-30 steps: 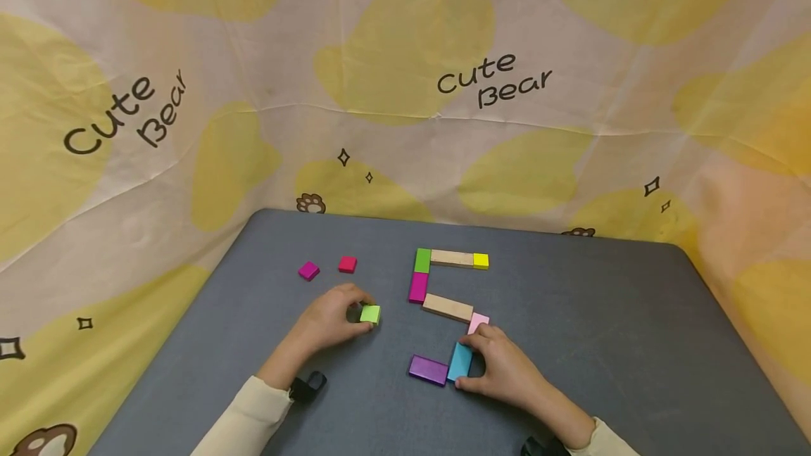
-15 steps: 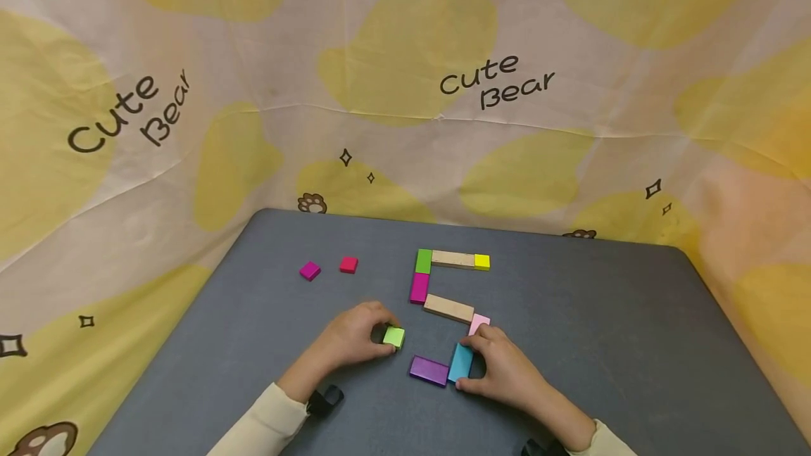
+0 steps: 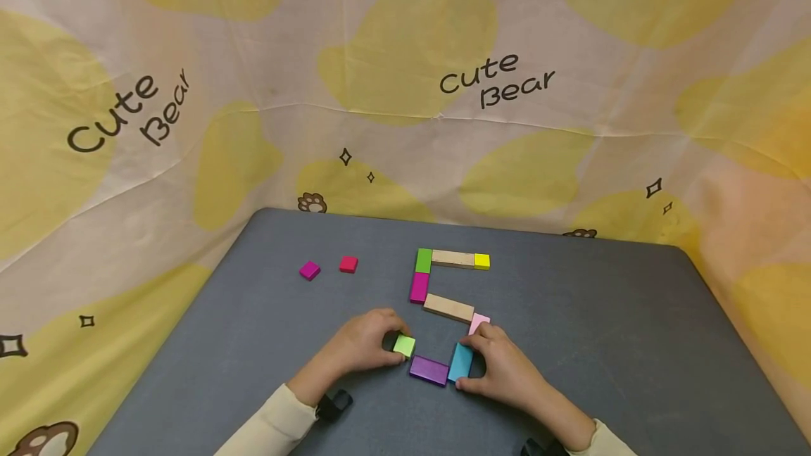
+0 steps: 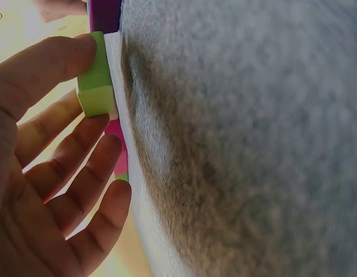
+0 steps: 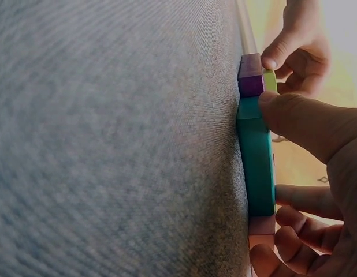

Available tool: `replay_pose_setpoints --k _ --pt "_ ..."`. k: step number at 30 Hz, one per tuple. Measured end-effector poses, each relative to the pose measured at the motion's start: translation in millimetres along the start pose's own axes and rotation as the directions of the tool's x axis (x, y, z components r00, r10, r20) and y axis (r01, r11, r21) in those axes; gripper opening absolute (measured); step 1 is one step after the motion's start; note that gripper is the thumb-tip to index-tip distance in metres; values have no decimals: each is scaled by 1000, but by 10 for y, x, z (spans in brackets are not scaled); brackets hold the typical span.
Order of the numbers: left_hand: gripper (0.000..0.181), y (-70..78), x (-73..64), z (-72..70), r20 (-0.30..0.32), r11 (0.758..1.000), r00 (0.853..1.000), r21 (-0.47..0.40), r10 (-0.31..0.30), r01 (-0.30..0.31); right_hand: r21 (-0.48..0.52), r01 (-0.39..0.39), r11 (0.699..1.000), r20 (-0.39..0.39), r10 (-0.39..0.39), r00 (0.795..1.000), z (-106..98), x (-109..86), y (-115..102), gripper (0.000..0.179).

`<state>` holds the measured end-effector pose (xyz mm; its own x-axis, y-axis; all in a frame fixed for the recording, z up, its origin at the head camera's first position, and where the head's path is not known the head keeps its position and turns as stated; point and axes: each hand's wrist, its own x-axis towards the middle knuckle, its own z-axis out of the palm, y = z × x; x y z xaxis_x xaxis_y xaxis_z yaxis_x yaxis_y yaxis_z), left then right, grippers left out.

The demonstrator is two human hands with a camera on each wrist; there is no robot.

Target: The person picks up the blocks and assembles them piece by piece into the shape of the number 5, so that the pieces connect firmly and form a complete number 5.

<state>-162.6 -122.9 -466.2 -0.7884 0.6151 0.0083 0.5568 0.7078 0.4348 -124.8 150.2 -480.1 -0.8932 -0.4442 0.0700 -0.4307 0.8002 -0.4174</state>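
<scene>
My left hand (image 3: pixel 364 343) pinches a small light green block (image 3: pixel 404 346) between thumb and fingers, just at the left end of a purple block (image 3: pixel 428 371). In the left wrist view the light green block (image 4: pixel 96 81) shows close over the grey table, with the thumb on one end. My right hand (image 3: pixel 507 366) holds a blue block (image 3: pixel 460 362) by its two ends, thumb at the near end and fingers at the far end. The blue block (image 5: pixel 256 158) lies on the table, against the purple block (image 5: pixel 251 75). A pink block (image 3: pixel 478 322) is partly hidden behind the right fingers.
Behind the hands, a magenta block (image 3: pixel 419 288), a green block (image 3: pixel 423 260), two plain wooden blocks (image 3: pixel 448 307) and a yellow block (image 3: pixel 482 262) continue the line. A magenta cube (image 3: pixel 310 271) and a red cube (image 3: pixel 348 264) lie apart at the left on the grey table (image 3: pixel 608 315).
My left hand has carried the light green block right and nearer, from left of the block line to the purple block's end. The right hand stays on the blue block.
</scene>
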Motion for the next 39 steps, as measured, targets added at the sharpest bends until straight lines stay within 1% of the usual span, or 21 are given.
replay_pose_setpoints --k 7,19,32,36,39 --pt "28 4 8 23 7 1000 1000 -2 17 -17 -2 5 1000 -11 -5 1000 3 -7 -2 58" --pt "28 13 7 55 4 1000 1000 -2 21 -21 -1 20 1000 -24 -20 1000 5 -10 -5 57" --pt "29 53 22 38 21 999 999 10 -31 31 -2 15 1000 -3 -15 1000 3 -3 4 58" --pt "29 36 24 19 -2 1000 1000 1 -14 14 -1 12 1000 2 -12 1000 3 4 7 58" --pt "29 3 29 -7 -41 1000 999 1 4 -4 -2 8 1000 5 -8 1000 4 4 6 58"
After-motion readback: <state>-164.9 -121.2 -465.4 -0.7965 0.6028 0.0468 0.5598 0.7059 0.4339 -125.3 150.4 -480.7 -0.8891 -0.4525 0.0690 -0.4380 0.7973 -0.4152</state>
